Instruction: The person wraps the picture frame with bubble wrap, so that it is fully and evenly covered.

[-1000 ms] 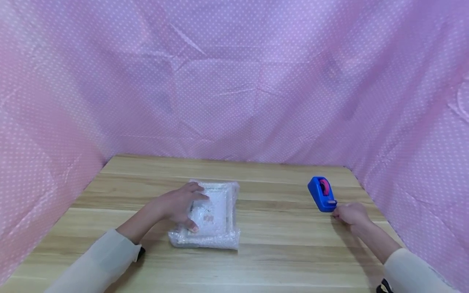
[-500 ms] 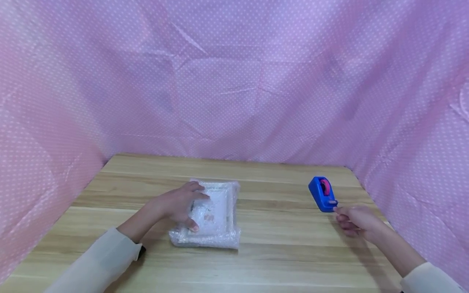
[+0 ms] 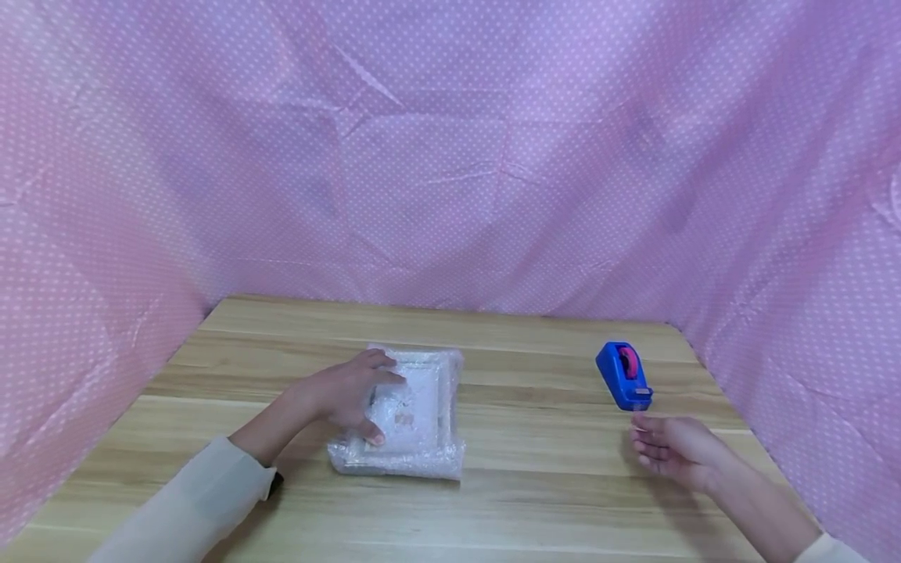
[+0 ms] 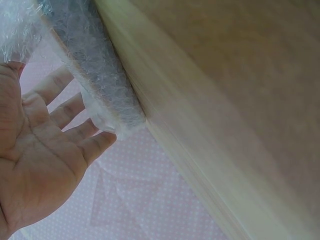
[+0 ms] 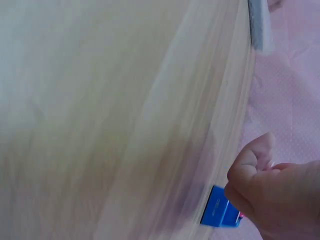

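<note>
A bubble-wrapped picture frame (image 3: 415, 407) lies flat on the table left of the middle. My left hand (image 3: 352, 395) rests on its left part with the fingers spread; in the left wrist view those fingers (image 4: 67, 110) lie fairly straight against the wrapping (image 4: 95, 60). At the right stands a blue tape dispenser (image 3: 621, 379) with a pink core. Just in front of it, my right hand (image 3: 676, 450) pinches the end of a clear tape strip (image 3: 637, 408) between thumb and forefinger, other fingers curled. The strip is faint and runs back to the dispenser.
The wooden table (image 3: 521, 500) carries the package and the dispenser well apart. Pink dotted cloth (image 3: 450, 195) hangs behind the table and along both sides.
My right hand has drawn back from the dispenser toward the front, turning as it goes, and a short length of tape now spans the gap. The left hand and package stay put.
</note>
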Demonstrator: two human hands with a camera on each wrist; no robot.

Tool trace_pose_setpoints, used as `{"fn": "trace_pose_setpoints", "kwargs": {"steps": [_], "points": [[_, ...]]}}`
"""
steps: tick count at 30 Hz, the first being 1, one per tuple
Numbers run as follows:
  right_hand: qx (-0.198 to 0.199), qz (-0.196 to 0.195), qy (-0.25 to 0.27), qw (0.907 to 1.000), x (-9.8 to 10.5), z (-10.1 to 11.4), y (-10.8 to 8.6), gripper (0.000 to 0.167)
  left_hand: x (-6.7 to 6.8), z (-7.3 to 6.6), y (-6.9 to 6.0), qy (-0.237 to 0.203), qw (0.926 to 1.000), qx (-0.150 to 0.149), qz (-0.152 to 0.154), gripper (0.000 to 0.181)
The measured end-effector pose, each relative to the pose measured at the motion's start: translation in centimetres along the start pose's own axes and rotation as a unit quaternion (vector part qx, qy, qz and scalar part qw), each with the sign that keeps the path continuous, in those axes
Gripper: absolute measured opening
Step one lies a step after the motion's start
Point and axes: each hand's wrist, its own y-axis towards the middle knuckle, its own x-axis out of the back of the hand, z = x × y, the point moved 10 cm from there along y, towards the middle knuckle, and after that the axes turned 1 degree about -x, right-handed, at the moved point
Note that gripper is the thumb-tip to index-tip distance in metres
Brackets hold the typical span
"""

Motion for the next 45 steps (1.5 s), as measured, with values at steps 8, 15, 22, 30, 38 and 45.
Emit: {"fn": "trace_pose_setpoints", "kwargs": {"steps": [8, 15, 22, 30, 38, 45], "points": [[0.017, 0.064, -0.055, 0.9963, -4.5, 0.1, 0.0, 0.017, 0.1, 0.0, -0.1, -0.002, 1.0, 0.002, 0.0, 0.094], [0.05, 0.109, -0.099, 0.9878, -8.6, 1.8, 0.7, 0.016, -0.1, 0.0, 0.0, -0.002, 1.0, 0.001, 0.003, 0.093], [0.075, 0.137, -0.12, 0.9804, -11.9, 3.5, 1.7, 0.017, -0.5, 0.2, 0.1, -0.007, 0.9999, 0.008, 0.011, 0.093], [0.091, 0.121, -0.135, 0.9791, -15.7, 5.4, 3.0, 0.018, -0.2, 0.1, 0.1, -0.003, 0.9999, 0.008, 0.006, 0.095], [0.096, 0.133, -0.134, 0.9772, -19.5, 5.8, 4.4, 0.028, -0.2, 0.0, 0.1, -0.006, 0.9999, 0.012, 0.009, 0.094], [0.092, 0.154, -0.139, 0.9739, -21.9, 5.7, 5.4, 0.031, -0.3, 0.3, 0.2, -0.004, 0.9997, 0.022, 0.008, 0.094]]}}
